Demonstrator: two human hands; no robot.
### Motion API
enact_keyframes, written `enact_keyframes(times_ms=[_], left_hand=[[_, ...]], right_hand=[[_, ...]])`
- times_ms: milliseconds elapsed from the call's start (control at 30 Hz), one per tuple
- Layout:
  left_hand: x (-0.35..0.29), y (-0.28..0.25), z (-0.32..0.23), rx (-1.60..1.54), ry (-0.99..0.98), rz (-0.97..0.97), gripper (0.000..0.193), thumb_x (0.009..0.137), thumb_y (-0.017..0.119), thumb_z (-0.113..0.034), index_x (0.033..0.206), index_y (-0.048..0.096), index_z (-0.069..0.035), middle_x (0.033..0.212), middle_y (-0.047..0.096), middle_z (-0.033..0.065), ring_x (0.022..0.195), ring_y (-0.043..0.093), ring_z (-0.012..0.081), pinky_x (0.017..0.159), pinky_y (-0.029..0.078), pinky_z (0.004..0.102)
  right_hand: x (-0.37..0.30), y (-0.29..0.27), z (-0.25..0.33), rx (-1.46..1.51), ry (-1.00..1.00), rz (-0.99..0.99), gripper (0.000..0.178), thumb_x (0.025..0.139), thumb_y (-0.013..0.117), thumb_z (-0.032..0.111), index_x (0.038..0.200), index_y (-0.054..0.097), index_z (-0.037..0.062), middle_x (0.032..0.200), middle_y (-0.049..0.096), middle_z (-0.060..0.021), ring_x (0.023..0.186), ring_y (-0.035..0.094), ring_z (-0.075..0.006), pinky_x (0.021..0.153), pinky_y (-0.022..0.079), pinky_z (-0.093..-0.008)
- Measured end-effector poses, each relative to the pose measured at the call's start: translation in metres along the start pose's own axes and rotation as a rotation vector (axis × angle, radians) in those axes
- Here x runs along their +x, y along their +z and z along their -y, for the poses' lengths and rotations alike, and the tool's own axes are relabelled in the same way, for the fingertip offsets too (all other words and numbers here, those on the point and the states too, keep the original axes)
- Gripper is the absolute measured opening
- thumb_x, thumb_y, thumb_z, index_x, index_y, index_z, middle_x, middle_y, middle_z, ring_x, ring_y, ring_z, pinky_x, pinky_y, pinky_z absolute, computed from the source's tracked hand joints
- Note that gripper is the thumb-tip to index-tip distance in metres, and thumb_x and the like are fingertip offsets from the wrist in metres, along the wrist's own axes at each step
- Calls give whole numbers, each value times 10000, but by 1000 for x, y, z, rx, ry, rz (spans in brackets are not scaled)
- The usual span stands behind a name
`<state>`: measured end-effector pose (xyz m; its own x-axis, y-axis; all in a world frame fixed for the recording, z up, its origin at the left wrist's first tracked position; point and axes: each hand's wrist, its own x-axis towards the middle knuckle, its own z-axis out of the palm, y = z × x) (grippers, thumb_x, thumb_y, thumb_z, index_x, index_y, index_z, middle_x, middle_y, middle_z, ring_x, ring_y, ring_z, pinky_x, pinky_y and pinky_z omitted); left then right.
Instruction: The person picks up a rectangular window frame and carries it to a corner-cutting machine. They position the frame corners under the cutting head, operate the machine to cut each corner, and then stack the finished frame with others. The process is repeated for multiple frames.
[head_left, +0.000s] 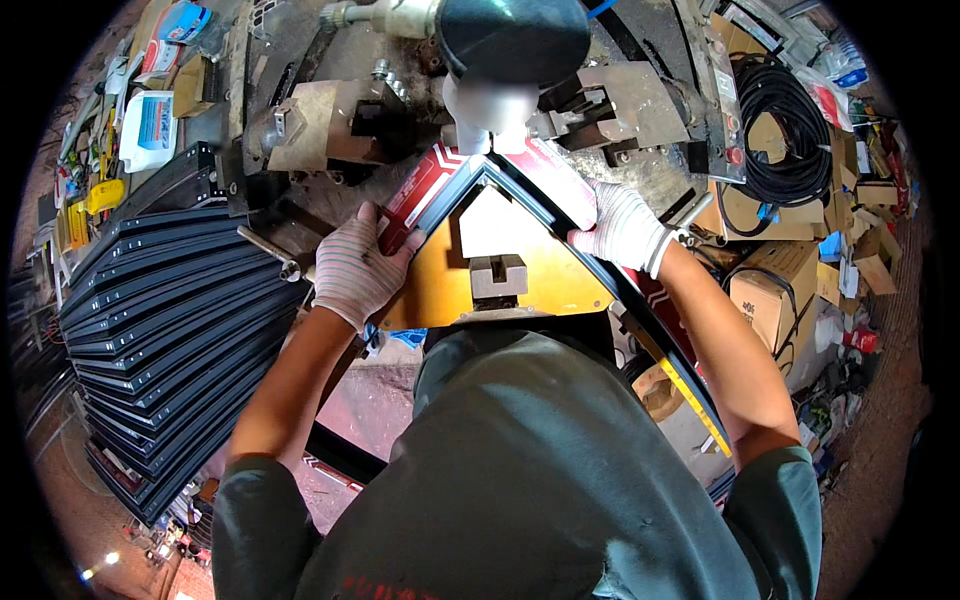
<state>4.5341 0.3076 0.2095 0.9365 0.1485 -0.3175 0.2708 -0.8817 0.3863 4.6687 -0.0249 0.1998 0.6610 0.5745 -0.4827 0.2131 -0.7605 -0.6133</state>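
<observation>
Both hands wear striped white knit gloves. My left hand [357, 262] is closed round the left leg of a dark metal frame [535, 203], thumb on its red printed film. On the other leg, my right hand [622, 232] grips with its fingers at the inner edge. The two legs meet in a corner pointing away from me, pushed up to the metal jaws [630, 110] of a machine. Beneath the corner lies a yellow triangular plate [430, 290] carrying a notched steel block [498, 280]. A black cylindrical machine head [515, 40] overhangs the corner and hides its tip.
Many similar dark frames [170, 340] are stacked at the left. Beyond them stand a white jug [150, 130] and assorted tools. At the right are a coiled black cable [785, 130] and a cardboard box [775, 290]. A metal rod handle [268, 250] sticks out near my left hand.
</observation>
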Motion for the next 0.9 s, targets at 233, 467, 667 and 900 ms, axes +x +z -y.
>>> enact_keyframes(times_ms=[233, 467, 667, 900], left_hand=[[2, 4, 4, -42, 16, -30, 455, 881, 817, -393, 1032, 603, -20, 859, 712, 201, 813, 700, 409, 714, 556, 418], [2, -4, -10, 29, -48, -5, 546, 857, 802, -492, 1065, 613, -24, 903, 726, 216, 874, 697, 439, 779, 552, 482], [2, 2, -4, 12, -75, -4, 545, 873, 782, -520, 1080, 611, -45, 883, 705, 258, 873, 690, 472, 774, 543, 507], [-2, 0, -23, -7, -56, -83, 435, 897, 798, -408, 1036, 647, -24, 881, 717, 231, 804, 707, 404, 764, 552, 430]], right_hand=[[0, 2, -4, -5, -45, -33, 528, 718, 777, 340, 1104, 681, -7, 980, 710, -282, 927, 692, -454, 847, 560, -453], [0, 1, -3, -162, -13, -35, 561, 729, 751, 427, 1084, 700, -5, 1007, 722, -267, 966, 694, -437, 874, 551, -468], [-1, 1, -7, -136, -55, -55, 529, 728, 777, 430, 1092, 710, 52, 1020, 731, -257, 974, 702, -440, 867, 553, -491], [-6, 3, -5, -80, 6, -85, 506, 702, 809, 294, 1123, 701, 35, 921, 729, -239, 892, 713, -428, 808, 573, -454]])
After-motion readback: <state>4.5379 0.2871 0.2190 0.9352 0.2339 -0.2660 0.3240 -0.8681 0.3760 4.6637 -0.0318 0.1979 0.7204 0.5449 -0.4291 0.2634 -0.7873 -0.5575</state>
